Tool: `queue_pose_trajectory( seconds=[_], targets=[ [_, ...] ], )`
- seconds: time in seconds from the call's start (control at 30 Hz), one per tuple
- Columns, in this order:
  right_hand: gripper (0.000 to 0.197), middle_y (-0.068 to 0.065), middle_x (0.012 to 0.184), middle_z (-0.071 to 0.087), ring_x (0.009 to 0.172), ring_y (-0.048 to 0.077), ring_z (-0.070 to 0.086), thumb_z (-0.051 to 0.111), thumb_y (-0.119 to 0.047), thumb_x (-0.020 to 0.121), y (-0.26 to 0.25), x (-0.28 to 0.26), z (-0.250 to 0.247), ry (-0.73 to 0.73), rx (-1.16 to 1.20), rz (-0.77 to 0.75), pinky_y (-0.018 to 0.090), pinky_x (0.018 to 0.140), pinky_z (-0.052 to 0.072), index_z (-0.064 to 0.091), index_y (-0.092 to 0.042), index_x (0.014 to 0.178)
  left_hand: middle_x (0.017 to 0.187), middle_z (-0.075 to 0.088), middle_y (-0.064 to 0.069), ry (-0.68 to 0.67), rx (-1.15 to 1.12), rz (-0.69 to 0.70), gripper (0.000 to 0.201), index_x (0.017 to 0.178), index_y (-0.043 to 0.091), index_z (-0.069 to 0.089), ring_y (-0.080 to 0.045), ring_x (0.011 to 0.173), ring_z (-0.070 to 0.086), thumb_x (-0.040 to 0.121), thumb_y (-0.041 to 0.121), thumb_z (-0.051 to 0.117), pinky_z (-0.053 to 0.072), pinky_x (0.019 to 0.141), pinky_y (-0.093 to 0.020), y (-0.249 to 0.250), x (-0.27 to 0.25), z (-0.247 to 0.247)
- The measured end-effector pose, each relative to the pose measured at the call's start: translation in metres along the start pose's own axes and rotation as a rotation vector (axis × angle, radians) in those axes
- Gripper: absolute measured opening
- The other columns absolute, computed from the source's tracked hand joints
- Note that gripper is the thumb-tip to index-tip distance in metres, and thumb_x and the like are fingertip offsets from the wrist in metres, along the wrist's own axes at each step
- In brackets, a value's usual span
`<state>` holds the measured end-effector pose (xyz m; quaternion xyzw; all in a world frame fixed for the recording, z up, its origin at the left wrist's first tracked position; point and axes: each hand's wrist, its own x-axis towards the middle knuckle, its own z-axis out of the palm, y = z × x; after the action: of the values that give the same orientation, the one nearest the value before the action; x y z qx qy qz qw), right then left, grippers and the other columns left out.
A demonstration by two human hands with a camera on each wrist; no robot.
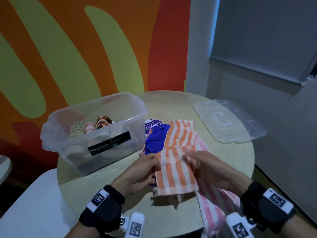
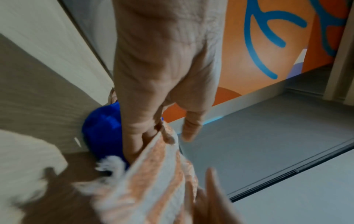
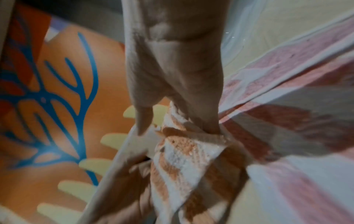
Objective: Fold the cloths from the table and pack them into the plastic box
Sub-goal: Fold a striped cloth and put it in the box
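An orange-and-white striped cloth point(image 1: 178, 157) is held up over the table's middle, partly folded. My left hand point(image 1: 145, 167) pinches its left edge and my right hand point(image 1: 197, 162) pinches its right edge. The left wrist view shows my fingers point(image 2: 141, 136) gripping the striped cloth point(image 2: 153, 181); the right wrist view shows my fingers point(image 3: 206, 121) bunching the same cloth point(image 3: 187, 154). Under it lie a pink-and-white striped cloth point(image 1: 214, 206) and a blue cloth point(image 1: 156, 140). The clear plastic box point(image 1: 96, 134) stands at the left with several rolled cloths inside.
The box's clear lid point(image 1: 229, 121) lies at the table's far right. A printed blue card point(image 1: 152, 125) sits behind the blue cloth. The round table point(image 1: 106, 191) ends near my wrists; a white chair point(image 1: 25, 208) is at the lower left.
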<state>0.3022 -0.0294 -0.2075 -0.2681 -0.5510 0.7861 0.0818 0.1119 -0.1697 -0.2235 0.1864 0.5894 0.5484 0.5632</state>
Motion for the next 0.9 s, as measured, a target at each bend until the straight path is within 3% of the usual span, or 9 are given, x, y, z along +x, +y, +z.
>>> queue_pose_trajectory(
  seconds=[0.1,0.17,0.23,0.33,0.47,0.6,0.67,0.77,0.9],
  targets=[
    [0.036,0.018,0.121,0.072,0.113,0.039,0.069,0.069,-0.004,0.094,0.018,-0.01,0.009,-0.016,-0.136,0.048,0.057,0.105,0.05,0.06,0.0,0.129,0.123,0.07,-0.019,-0.092,-0.039,-0.008,0.035,0.127,-0.002,0.063,-0.034,0.108,0.07,0.094,0.009,0.07,0.059,0.093,-0.052,-0.008,-0.008,0.017],
    [0.039,0.018,0.121,0.072,0.112,0.038,0.07,0.063,0.007,0.093,0.015,-0.017,0.009,0.035,-0.11,0.042,0.056,0.104,0.051,0.058,0.0,0.131,0.124,0.072,-0.02,-0.068,-0.095,-0.003,0.043,0.132,0.0,0.058,-0.036,0.112,0.071,0.092,-0.001,0.071,0.061,0.09,-0.049,-0.012,-0.012,0.027],
    [0.041,0.017,0.118,0.074,0.107,0.037,0.072,0.068,0.003,0.091,0.003,-0.025,0.004,0.079,-0.057,0.037,0.052,0.098,0.056,0.058,-0.003,0.13,0.12,0.073,-0.02,-0.012,-0.121,0.007,0.05,0.132,0.004,0.056,-0.037,0.108,0.073,0.087,-0.011,0.071,0.064,0.082,-0.046,-0.011,-0.013,0.028],
    [0.052,0.018,0.114,0.075,0.101,0.037,0.074,0.077,-0.005,0.084,0.008,-0.038,-0.009,0.148,-0.015,0.089,0.052,0.091,0.058,0.054,-0.008,0.131,0.115,0.075,-0.018,0.022,-0.023,-0.005,0.057,0.133,0.011,0.05,-0.035,0.098,0.076,0.085,-0.007,0.076,0.065,0.074,-0.042,-0.012,-0.017,0.022],
    [0.062,0.023,0.102,0.073,0.08,0.04,0.074,0.078,0.004,0.082,0.039,-0.051,-0.016,0.238,-0.234,0.132,0.063,0.085,0.057,0.045,-0.009,0.132,0.11,0.078,-0.012,0.031,0.247,-0.033,0.053,0.131,0.01,0.05,-0.031,0.097,0.077,0.087,0.003,0.079,0.061,0.085,-0.045,-0.038,-0.03,0.018],
    [0.049,0.005,0.089,0.073,0.078,0.019,0.073,0.081,-0.017,0.085,0.042,-0.056,-0.013,0.338,-0.864,0.002,0.043,0.078,0.062,0.053,-0.024,0.125,0.099,0.078,-0.02,0.028,0.264,-0.055,0.035,0.125,0.007,0.051,-0.03,0.075,0.071,0.096,0.005,0.069,0.057,0.059,-0.033,-0.048,-0.045,0.017],
    [0.035,-0.007,0.089,0.067,0.078,0.007,0.065,0.077,-0.03,0.088,0.041,-0.059,-0.003,0.344,-1.078,-0.132,0.032,0.074,0.059,0.061,-0.024,0.118,0.095,0.078,-0.02,0.039,0.334,-0.037,0.028,0.122,0.005,0.054,-0.028,0.073,0.07,0.098,0.009,0.067,0.059,0.063,-0.036,-0.045,-0.046,0.014],
    [0.032,-0.017,0.098,0.052,0.086,0.003,0.053,0.072,-0.049,0.086,0.055,-0.063,0.017,0.148,-1.313,-0.175,0.02,0.066,0.042,0.056,-0.028,0.105,0.099,0.078,-0.018,-0.004,0.331,-0.049,0.024,0.121,0.007,0.058,-0.03,0.082,0.07,0.099,0.014,0.067,0.06,0.073,-0.041,-0.041,-0.047,0.015],
    [0.02,-0.015,0.085,0.045,0.078,0.01,0.049,0.05,-0.044,0.098,0.086,-0.053,0.014,0.192,-1.427,-0.355,0.024,0.06,0.032,0.05,-0.03,0.084,0.101,0.078,-0.02,-0.018,0.228,-0.059,0.026,0.122,0.007,0.059,-0.032,0.083,0.072,0.098,0.008,0.067,0.062,0.072,-0.037,-0.04,-0.046,0.024]
  ],
)
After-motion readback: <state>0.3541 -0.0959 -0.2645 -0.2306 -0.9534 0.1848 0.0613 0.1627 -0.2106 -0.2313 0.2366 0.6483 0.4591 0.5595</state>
